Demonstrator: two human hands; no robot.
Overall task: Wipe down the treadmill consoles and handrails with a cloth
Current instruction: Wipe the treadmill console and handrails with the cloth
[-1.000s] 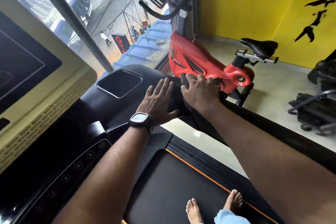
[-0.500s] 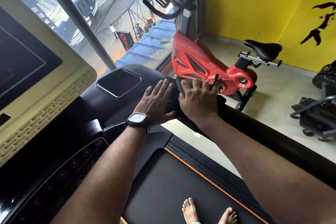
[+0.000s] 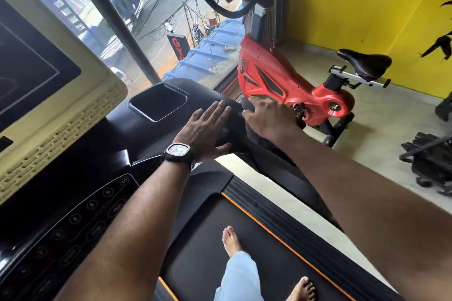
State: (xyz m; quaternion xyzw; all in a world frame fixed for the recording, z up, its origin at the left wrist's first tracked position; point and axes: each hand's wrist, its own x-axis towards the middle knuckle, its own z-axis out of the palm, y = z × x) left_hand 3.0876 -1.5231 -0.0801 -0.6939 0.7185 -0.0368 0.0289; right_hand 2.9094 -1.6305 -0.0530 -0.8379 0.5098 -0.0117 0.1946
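handrail (image 3: 276, 168): long bar, pointed from console (image 3: 156, 134) right corner back toward the person | right hand (image 3: 269, 117): curled round its front end | left hand (image 3: 208, 127): laid flat, fingers straight, on console edge | open floor (image 3: 379, 129) seen rightward

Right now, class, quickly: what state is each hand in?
Left hand: open, flat on the glossy black treadmill console.
Right hand: closed, apparently gripping a dark bunched cloth.
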